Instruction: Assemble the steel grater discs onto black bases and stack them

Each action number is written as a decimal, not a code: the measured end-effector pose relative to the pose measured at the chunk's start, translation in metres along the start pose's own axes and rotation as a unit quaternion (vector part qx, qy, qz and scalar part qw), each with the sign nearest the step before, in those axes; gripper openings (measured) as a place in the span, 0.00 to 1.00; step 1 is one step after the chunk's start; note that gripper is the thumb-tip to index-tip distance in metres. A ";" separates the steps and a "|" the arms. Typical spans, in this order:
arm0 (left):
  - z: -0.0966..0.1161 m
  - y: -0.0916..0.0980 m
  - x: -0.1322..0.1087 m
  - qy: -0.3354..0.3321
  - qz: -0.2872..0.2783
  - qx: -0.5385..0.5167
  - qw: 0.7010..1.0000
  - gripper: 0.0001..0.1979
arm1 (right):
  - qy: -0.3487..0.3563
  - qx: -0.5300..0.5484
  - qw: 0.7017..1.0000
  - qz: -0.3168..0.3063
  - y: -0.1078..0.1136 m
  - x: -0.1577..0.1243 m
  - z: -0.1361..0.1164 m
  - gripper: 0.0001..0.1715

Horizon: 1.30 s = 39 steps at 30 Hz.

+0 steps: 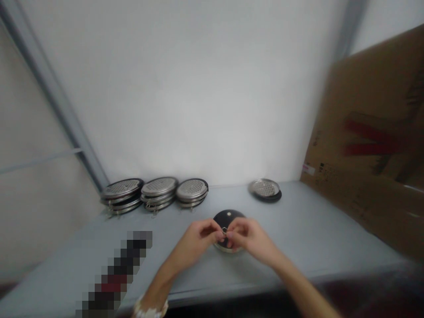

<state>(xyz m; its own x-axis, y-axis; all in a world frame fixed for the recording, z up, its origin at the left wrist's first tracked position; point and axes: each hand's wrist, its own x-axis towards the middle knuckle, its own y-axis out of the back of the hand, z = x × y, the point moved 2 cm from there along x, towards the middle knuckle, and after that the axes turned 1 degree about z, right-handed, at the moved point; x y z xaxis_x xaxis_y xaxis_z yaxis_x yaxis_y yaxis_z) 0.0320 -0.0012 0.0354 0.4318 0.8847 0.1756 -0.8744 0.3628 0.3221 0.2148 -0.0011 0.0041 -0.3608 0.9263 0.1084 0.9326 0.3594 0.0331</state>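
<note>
Disc (228, 222) under both hands (201, 236) (251, 240), contact unclear.

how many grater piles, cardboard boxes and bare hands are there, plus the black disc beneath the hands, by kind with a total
Bare hands: 2
Black disc beneath them: 1
Grater piles: 4
Cardboard box: 1
Total: 8

Black disc (224, 220) with pale dot (229, 213)
</note>
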 end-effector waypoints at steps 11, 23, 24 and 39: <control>0.000 -0.002 0.001 -0.001 0.055 0.117 0.992 0.10 | 0.040 -0.051 0.998 -0.001 -0.010 -0.005 -0.001 0.18; 0.003 -0.001 0.001 0.002 0.049 0.085 0.995 0.09 | 0.075 -0.118 0.990 0.009 -0.010 -0.006 -0.004 0.11; 0.003 0.000 0.000 0.003 0.054 0.094 0.994 0.09 | 0.078 -0.119 0.990 0.006 -0.011 -0.006 -0.003 0.10; 0.012 0.002 -0.002 -0.024 0.015 0.032 0.999 0.10 | 0.100 -0.167 0.981 0.003 -0.013 -0.016 -0.018 0.10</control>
<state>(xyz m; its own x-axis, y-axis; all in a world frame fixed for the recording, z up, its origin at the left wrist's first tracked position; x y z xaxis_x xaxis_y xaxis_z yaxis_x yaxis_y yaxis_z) 0.0318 -0.0057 0.0470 0.4179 0.8788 0.2301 -0.8716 0.3164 0.3746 0.2089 -0.0220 0.0197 -0.3773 0.8754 0.3021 0.8975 0.2652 0.3524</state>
